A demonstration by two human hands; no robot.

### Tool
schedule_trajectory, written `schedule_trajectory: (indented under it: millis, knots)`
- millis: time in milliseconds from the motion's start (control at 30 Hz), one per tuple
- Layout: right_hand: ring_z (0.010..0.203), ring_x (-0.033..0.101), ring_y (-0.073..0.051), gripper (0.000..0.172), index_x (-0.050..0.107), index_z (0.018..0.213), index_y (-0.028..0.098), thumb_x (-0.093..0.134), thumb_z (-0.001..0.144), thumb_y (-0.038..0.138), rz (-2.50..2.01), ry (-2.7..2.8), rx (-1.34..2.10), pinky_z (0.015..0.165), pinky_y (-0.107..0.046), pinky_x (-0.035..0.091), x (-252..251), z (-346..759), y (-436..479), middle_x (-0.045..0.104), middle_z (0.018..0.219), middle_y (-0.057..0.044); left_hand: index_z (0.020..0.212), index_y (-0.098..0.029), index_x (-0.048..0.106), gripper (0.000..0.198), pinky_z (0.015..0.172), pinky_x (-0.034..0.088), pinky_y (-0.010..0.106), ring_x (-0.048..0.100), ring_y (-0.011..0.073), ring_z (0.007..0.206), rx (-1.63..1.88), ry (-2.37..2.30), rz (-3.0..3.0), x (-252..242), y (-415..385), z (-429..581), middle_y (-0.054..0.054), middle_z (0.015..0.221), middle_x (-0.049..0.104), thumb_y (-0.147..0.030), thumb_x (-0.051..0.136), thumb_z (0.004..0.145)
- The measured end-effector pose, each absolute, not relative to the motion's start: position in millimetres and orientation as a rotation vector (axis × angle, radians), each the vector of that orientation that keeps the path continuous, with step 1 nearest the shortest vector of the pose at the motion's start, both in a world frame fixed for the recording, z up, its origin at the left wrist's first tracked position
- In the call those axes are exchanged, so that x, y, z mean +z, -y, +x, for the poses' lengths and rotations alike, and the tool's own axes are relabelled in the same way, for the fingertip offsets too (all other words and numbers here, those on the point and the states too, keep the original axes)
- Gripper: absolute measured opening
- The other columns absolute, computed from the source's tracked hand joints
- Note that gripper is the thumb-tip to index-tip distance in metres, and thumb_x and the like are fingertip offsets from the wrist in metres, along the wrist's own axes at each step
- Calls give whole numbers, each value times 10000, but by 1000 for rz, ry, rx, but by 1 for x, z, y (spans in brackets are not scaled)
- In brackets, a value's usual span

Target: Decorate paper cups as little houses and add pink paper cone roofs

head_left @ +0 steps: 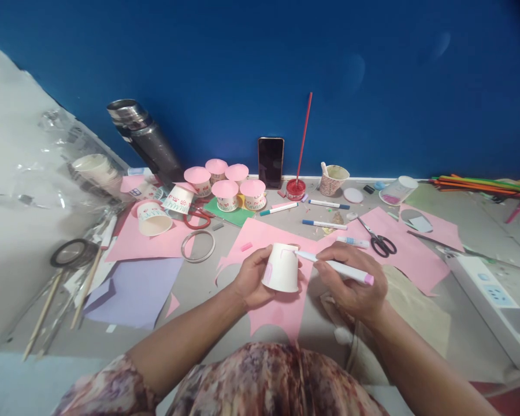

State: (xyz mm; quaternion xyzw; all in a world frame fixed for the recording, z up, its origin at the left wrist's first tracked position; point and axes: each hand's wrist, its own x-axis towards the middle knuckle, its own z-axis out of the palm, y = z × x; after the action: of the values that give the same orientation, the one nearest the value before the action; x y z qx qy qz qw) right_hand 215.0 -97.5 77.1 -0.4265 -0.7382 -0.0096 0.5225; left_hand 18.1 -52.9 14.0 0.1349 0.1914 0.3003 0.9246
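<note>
My left hand (255, 278) is closed around a white paper cup (283, 271), held upside down above the pink paper (264, 234). A pale purple patch shows on the cup's left side, and a thin purple line runs near its upper right. In my right hand (354, 283) is a white marker pen (344, 270) with a pink end. Its tip points left and meets the cup near that line, or comes very close to it. The fingertips of my left hand behind the cup are partly hidden.
Decorated cups with pink cone roofs (225, 190) stand at the back left by a dark thermos (149, 138). A phone (271, 162) leans on the blue wall. Black-handled scissors (382, 244), capped markers (325, 224), tape rolls (198, 247) and a power strip (487, 289) lie around.
</note>
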Motion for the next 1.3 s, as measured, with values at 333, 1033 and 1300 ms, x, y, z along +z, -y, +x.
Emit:
schedule_trajectory:
  millis: [333,1033,1300]
  knots:
    - [538,656,-151,120,673,894,219,653,901,100,-973,1782,14,541,-270,514,80,214,99,741,681,-2,1285,-86,712,479,833,575,443,772,316,882,615,-421,258,15,53,18,170,1001,801,-420,563,976]
    - [600,684,-172,151,658,987,204,656,906,77,-855,1785,56,573,-291,542,75,210,102,748,725,-42,1234,-78,735,439,794,586,425,761,301,856,642,-422,280,18,53,19,159,955,796,-391,596,959]
    - [595,685,-182,153,661,987,197,675,892,78,-834,1830,85,560,-294,529,71,208,102,742,714,-48,1171,-72,761,390,826,574,386,755,275,854,692,-430,296,20,55,23,159,981,804,-358,645,932]
